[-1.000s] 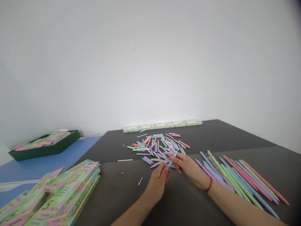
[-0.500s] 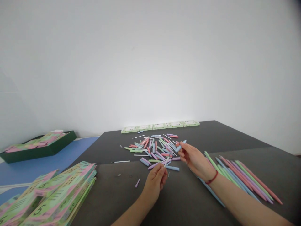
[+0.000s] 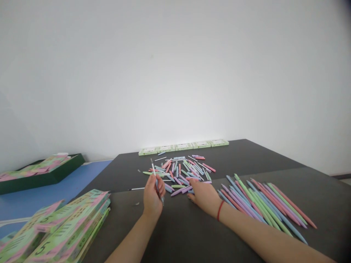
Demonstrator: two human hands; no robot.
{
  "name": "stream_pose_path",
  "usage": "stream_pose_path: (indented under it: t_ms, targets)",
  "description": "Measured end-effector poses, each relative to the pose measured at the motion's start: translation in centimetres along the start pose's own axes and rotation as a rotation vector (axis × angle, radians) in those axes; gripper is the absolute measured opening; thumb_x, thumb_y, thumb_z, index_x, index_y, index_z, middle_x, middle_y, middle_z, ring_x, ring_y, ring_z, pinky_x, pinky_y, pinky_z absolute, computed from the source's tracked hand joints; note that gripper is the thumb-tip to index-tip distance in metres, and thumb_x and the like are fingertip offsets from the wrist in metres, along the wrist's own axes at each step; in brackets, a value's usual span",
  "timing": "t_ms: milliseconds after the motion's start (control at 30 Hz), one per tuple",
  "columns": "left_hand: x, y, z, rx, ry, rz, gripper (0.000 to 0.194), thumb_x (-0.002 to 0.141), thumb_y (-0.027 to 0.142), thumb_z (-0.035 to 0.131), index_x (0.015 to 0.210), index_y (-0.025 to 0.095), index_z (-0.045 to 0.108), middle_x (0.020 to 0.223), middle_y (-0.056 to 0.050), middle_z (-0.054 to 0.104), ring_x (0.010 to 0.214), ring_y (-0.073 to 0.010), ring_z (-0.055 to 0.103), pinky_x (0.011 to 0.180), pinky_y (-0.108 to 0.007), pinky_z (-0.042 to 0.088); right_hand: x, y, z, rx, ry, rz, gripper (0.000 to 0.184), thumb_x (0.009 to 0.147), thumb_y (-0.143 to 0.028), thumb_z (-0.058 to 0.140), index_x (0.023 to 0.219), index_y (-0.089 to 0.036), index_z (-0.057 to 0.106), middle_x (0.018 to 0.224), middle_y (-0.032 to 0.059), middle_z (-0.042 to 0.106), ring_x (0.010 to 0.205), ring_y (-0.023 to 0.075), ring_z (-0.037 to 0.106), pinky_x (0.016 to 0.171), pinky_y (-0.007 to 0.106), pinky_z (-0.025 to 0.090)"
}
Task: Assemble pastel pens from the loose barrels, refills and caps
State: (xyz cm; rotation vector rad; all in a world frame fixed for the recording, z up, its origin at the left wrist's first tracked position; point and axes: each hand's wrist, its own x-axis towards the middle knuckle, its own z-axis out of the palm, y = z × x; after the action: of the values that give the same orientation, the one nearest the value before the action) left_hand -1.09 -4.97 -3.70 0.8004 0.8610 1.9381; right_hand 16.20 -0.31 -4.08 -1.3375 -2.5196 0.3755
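Note:
My left hand (image 3: 153, 197) is closed around a slim white pen refill (image 3: 153, 167), its dark tip pointing up. A grey-blue piece (image 3: 157, 185) shows along the same fingers; how it joins the refill is hidden. My right hand (image 3: 205, 195), a red string on its wrist, reaches down to the near edge of a loose pile of pastel pen parts. Between its thumb and fingers a bit of a blue pen barrel (image 3: 191, 191) shows, mostly covered by the hand. Beside these fingertips lie a pink barrel (image 3: 192, 178) and a purple barrel (image 3: 178, 191).
Long pastel pens (image 3: 257, 201) lie side by side at the right on the black table (image 3: 115, 226). Printed packets (image 3: 63, 230) are stacked front left. A dark green tray (image 3: 52, 179) holds more packets. Flat boxes (image 3: 183, 146) line the back edge. Another refill (image 3: 137, 189) lies left.
My right hand has moved down and left to the pile; the blue barrel it held up is out of its fingertips. My left hand has moved left and up, its refill now upright.

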Motion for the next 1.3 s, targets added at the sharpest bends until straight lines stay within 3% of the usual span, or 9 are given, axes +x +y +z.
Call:
stream_pose_path:
  t_ms: [100, 233, 467, 567, 633, 700, 900, 1167, 1300]
  targets:
    - [0.3, -0.5, -0.7, 0.007, 0.051, 0.018, 0.026, 0.080, 0.040, 0.060, 0.074, 0.019, 0.047, 0.048, 0.010, 0.033, 0.037, -0.0051, 0.027, 0.033, -0.013, 0.021, 2.1, -2.4, 0.1, -0.042, -0.045, -0.070, 0.026, 0.088, -0.030, 0.058, 0.109, -0.014, 0.058, 0.106, 0.0109, 0.064, 0.097, 0.0246, 0.061, 0.083, 0.041, 0.047]
    - [0.0, -1.3, -0.9, 0.061, 0.067, 0.015, 0.027, 0.079, 0.041, 0.060, 0.071, 0.018, 0.047, 0.046, 0.011, 0.033, 0.035, -0.0042, 0.025, 0.033, -0.012, 0.021, 5.1, -4.7, 0.9, 0.023, -0.089, -0.156, 0.028, 0.091, -0.032, 0.055, 0.115, -0.016, 0.057, 0.115, 0.0074, 0.059, 0.097, 0.0209, 0.061, 0.082, 0.042, 0.051]
    - [-0.9, -3.6, -0.3, 0.190, 0.026, -0.041, 0.032, 0.077, 0.046, 0.062, 0.067, 0.018, 0.049, 0.045, 0.010, 0.036, 0.035, -0.0039, 0.024, 0.032, -0.013, 0.017, 8.2, -4.4, -0.2, 0.369, -0.064, -0.232, 0.026, 0.092, -0.032, 0.054, 0.112, -0.015, 0.057, 0.107, 0.0062, 0.062, 0.086, 0.0175, 0.063, 0.073, 0.036, 0.054]
    - [-1.2, -4.1, 0.0, 0.223, -0.004, -0.060, 0.035, 0.076, 0.048, 0.063, 0.066, 0.017, 0.049, 0.044, 0.009, 0.036, 0.036, -0.0038, 0.024, 0.033, -0.014, 0.016, 8.4, -4.0, -1.1, 0.514, -0.052, -0.226, 0.022, 0.094, -0.032, 0.049, 0.096, -0.014, 0.062, 0.077, 0.0001, 0.062, 0.062, 0.0109, 0.058, 0.057, 0.025, 0.049]
    - [-1.3, -4.1, 0.1, 0.234, -0.013, -0.062, 0.036, 0.076, 0.050, 0.062, 0.065, 0.018, 0.048, 0.045, 0.009, 0.036, 0.037, -0.0038, 0.024, 0.034, -0.014, 0.016, 8.4, -3.9, -1.7, 0.601, -0.066, -0.228, 0.027, 0.094, -0.031, 0.044, 0.085, -0.015, 0.064, 0.056, -0.0049, 0.051, 0.046, 0.0077, 0.047, 0.044, 0.019, 0.038]
    - [-1.4, -4.0, 0.2, 0.240, -0.018, -0.058, 0.038, 0.076, 0.052, 0.062, 0.066, 0.018, 0.047, 0.046, 0.009, 0.036, 0.038, -0.0039, 0.024, 0.034, -0.014, 0.016, 8.2, -3.8, -2.2, 0.682, -0.090, -0.229, 0.029, 0.092, -0.032, 0.043, 0.080, -0.016, 0.063, 0.048, -0.0077, 0.042, 0.038, 0.0064, 0.037, 0.038, 0.018, 0.028]
    - [-1.6, -4.0, 0.1, 0.253, -0.054, -0.048, 0.040, 0.076, 0.055, 0.060, 0.067, 0.018, 0.047, 0.047, 0.009, 0.034, 0.039, -0.0042, 0.023, 0.035, -0.015, 0.016, 7.5, -3.3, -2.8, 0.861, -0.161, -0.207, 0.021, 0.084, -0.035, 0.050, 0.070, -0.020, 0.051, 0.046, -0.0097, 0.039, 0.034, 0.0057, 0.029, 0.034, 0.018, 0.021]
    - [-1.7, -4.3, -0.1, 0.266, -0.092, -0.057, 0.037, 0.079, 0.053, 0.057, 0.072, 0.018, 0.050, 0.047, 0.009, 0.033, 0.040, -0.0045, 0.021, 0.035, -0.015, 0.015, 6.7, -2.7, -2.8, 0.922, -0.163, -0.214, 0.022, 0.083, -0.035, 0.054, 0.073, -0.017, 0.062, 0.047, -0.0075, 0.042, 0.036, 0.0064, 0.034, 0.036, 0.019, 0.025]
    - [-1.6, -4.3, -0.3, 0.271, -0.098, -0.054, 0.035, 0.077, 0.051, 0.059, 0.071, 0.018, 0.051, 0.047, 0.009, 0.033, 0.039, -0.0047, 0.021, 0.035, -0.015, 0.016, 7.2, -2.3, -3.5, 0.930, -0.100, -0.203, 0.024, 0.084, -0.036, 0.052, 0.074, -0.017, 0.062, 0.050, -0.0066, 0.046, 0.038, 0.0062, 0.036, 0.037, 0.018, 0.027]
